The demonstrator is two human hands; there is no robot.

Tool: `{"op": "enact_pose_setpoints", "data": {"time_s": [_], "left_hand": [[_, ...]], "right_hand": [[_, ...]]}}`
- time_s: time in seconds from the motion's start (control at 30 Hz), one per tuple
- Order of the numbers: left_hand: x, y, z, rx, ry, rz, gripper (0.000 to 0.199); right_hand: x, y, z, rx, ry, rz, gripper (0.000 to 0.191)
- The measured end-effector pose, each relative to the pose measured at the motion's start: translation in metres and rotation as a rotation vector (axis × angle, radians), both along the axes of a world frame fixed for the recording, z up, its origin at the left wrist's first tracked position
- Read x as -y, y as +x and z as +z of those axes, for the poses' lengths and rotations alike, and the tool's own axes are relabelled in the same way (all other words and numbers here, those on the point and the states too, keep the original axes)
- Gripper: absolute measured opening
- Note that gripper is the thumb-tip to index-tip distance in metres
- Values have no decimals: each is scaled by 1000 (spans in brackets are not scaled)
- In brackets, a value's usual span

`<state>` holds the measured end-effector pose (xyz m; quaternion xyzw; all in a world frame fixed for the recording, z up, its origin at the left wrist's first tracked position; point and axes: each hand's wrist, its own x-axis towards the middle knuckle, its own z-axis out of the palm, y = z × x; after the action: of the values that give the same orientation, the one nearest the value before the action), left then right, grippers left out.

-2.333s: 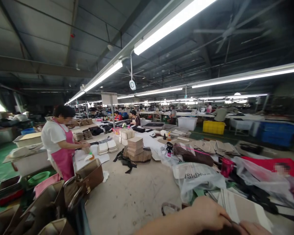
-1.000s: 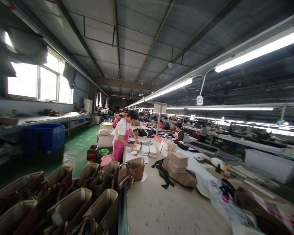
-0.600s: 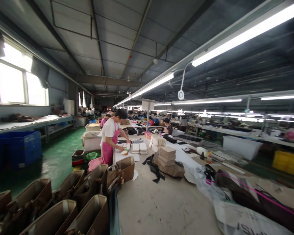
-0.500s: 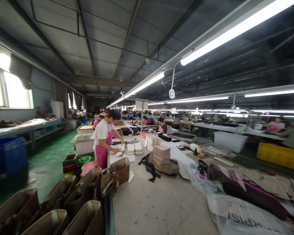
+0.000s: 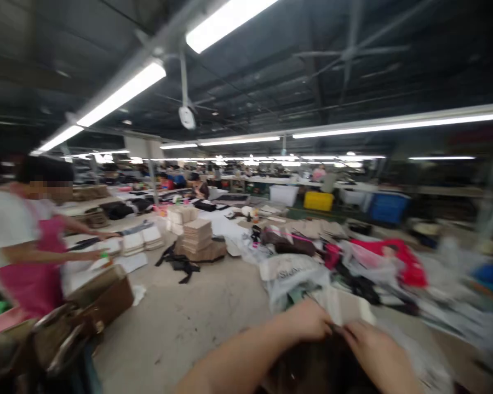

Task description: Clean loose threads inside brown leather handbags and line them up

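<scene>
Low on the right of the head view, my left hand (image 5: 306, 320) and my right hand (image 5: 372, 345) come close together with fingers closed. Both pinch the upper edge of a dark brown bag (image 5: 308, 366), which shows below them between my forearms. Motion blur hides its details. Just beyond my hands lies a cream and beige striped piece (image 5: 343, 306), and a white printed plastic bag (image 5: 293, 273) is to its left.
At the left, brown handbags (image 5: 110, 295) stand along the table (image 5: 181, 328). A co-worker in a pink apron (image 5: 45, 257) works behind them. Stacked beige pieces (image 5: 197, 235) rest mid-table. Red plastic wrapping (image 5: 411, 262) and loose materials cover the right side.
The view has swung to the right, so the co-worker and the handbags now sit further left. Both my hands and the dark brown bag have come into view.
</scene>
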<state>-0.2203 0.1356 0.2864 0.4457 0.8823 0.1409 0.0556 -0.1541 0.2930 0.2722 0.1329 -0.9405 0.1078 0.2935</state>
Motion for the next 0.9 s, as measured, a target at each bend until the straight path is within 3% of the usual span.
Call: {"op": "enact_pose_setpoints", "data": {"time_s": [0.1, 0.23, 0.33, 0.5, 0.63, 0.9], "left_hand": [[1, -6, -2, 35, 81, 51, 21], [7, -13, -2, 71, 161, 78, 23], [12, -11, -1, 114, 196, 50, 26], [12, -9, 0, 168, 221, 22, 40], [6, -9, 3, 151, 182, -53, 28], [-6, -8, 3, 26, 26, 81, 25]], "right_hand": [[-5, 7, 7, 125, 35, -90, 34], [-4, 7, 19, 116, -244, -139, 34], [-8, 28, 22, 7, -422, -150, 36], [-4, 79, 3, -37, -548, -153, 53], [15, 112, -17, 75, -577, -210, 70], [35, 143, -28, 139, -590, -240, 77]]}}
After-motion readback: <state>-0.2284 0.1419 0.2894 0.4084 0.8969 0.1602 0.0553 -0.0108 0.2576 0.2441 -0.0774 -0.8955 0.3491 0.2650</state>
